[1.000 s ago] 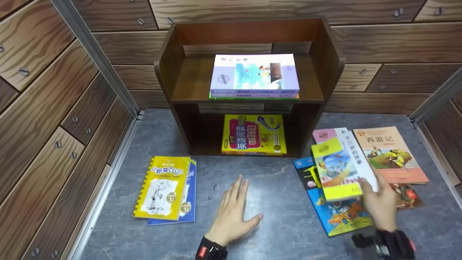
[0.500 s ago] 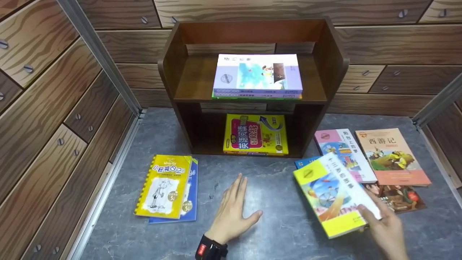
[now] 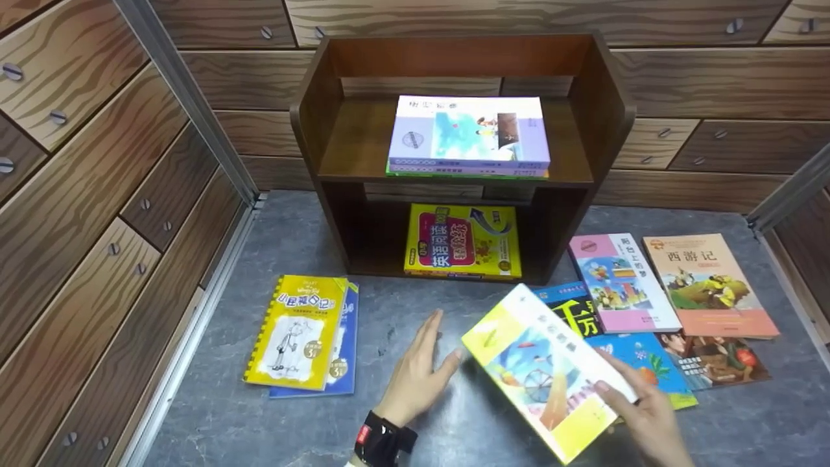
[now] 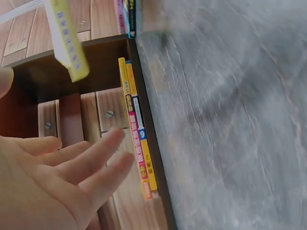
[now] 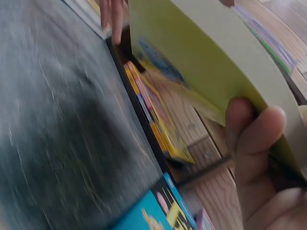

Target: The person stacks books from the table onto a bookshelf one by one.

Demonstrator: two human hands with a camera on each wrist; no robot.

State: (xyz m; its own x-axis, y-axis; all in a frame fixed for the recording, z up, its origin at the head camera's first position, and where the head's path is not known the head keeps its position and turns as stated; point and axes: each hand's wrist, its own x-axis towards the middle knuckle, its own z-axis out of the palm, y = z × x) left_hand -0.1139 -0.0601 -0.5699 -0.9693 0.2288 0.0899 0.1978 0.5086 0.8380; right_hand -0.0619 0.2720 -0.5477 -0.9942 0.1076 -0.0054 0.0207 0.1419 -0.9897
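My right hand (image 3: 648, 415) grips a yellow and white book (image 3: 545, 376) by its right edge, thumb on the cover and fingers beneath. In the right wrist view the underside of that book (image 5: 192, 52) shows, with fingertips pressed on it. The book is tilted above the grey floor, its far left corner near my left hand (image 3: 418, 376). That left hand has its fingers extended and holds nothing; in the left wrist view its palm and spread fingers show in front of the brown shelf (image 4: 96, 67).
The two-tier shelf (image 3: 305, 123) bears purple-covered books (image 3: 467, 130) on top and yellow books (image 3: 462, 240) below. On the floor lie a yellow book (image 3: 298, 331) over a blue one at left, and a pink book (image 3: 622, 282), an orange book (image 3: 710, 285) and others at right.
My right hand has lifted the yellow and white book off the right pile and carried it left and nearer, turning it. The left hand's fingers have drawn together and its palm turned inward.
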